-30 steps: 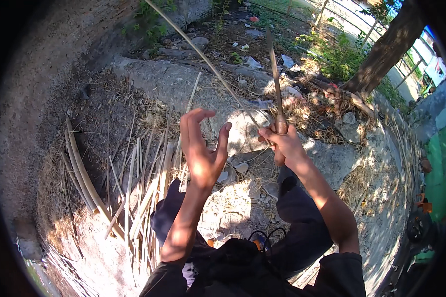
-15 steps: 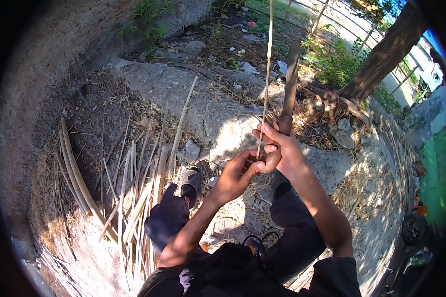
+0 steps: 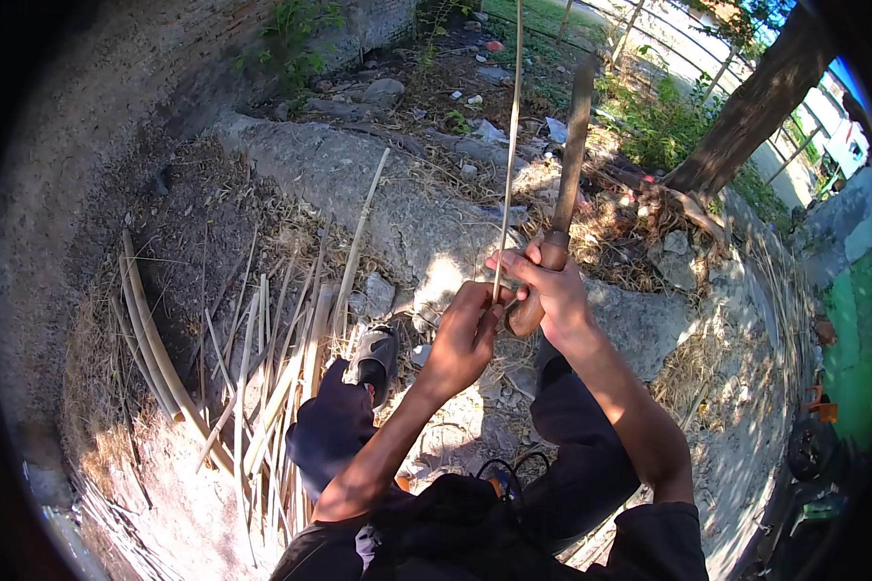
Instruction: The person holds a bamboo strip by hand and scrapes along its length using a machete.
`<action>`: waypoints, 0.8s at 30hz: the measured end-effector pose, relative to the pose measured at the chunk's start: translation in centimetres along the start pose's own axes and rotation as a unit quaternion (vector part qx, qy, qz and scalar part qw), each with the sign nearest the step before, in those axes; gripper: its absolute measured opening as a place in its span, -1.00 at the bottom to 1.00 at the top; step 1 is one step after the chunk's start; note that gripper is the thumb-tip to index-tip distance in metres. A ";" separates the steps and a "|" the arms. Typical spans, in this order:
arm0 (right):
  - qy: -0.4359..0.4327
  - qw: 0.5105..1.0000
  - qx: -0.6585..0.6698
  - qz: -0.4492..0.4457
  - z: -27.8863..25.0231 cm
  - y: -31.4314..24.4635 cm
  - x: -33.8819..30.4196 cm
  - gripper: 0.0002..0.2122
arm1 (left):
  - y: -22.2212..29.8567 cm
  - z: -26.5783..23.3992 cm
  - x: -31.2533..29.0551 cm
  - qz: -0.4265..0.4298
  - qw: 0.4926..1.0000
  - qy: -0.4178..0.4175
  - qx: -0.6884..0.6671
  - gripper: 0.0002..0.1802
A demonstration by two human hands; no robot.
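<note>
The lower end of a thin strip is pinched between the thumb and fingers of the left hand. The strip is held nearly upright in front of the body, its top cut off by the upper edge of the view. A knife is gripped by its wooden handle in the right hand, which is closed around it; the long, dark blade is pointed up and away, just beside the strip and slightly tilted to the right. The strip is crossed by fingers of the right hand, though whether it is pressed by them cannot be told. The 2 hands are held close together, near the handle's lower end. Canes are heaped beside the left leg, and 2 curved poles are seen farther left. Beyond the hands, a tree is seen on the right.
</note>
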State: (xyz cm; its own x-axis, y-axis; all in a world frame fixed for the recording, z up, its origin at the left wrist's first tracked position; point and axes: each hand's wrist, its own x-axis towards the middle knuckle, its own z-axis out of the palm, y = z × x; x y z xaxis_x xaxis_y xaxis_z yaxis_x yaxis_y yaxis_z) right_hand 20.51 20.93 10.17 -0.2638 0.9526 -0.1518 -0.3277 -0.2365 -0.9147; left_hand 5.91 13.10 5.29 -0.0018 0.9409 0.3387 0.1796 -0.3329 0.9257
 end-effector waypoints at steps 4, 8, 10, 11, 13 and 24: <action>0.006 0.997 -0.063 -0.033 0.2 -0.2 0.0 -0.68 | 1.2 -1.1 0.5 -0.158 0.966 -0.074 -0.191 -0.72; -0.014 0.990 -0.126 -0.062 -0.2 0.0 0.0 -0.64 | 1.9 -2.5 1.0 -0.270 0.901 -0.116 -0.320 -0.71; -0.029 0.985 -0.157 -0.065 0.0 0.1 0.0 -0.61 | 1.5 -2.5 0.6 -0.267 0.903 -0.115 -0.317 -0.72; -0.025 0.979 -0.185 -0.085 0.1 0.0 -0.1 -0.63 | 1.4 -2.3 0.5 -0.261 0.904 -0.119 -0.316 -0.72; -0.022 0.971 -0.214 -0.104 0.0 0.0 -0.1 -0.64 | 1.3 -2.0 0.3 -0.251 0.910 -0.098 -0.316 -0.71; -0.015 0.741 -0.598 -0.306 -0.1 -0.4 -0.9 -0.80 | 2.0 -1.5 -0.1 -0.028 0.982 0.120 0.141 -0.94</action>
State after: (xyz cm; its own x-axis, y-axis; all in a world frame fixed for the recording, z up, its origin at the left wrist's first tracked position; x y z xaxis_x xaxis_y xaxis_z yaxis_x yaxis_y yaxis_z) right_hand 21.00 20.17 10.65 -0.4245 0.8018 0.4206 0.6384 0.5944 -0.4889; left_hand 4.76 12.21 7.33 -0.2451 0.9040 0.3504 0.4384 -0.2190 0.8717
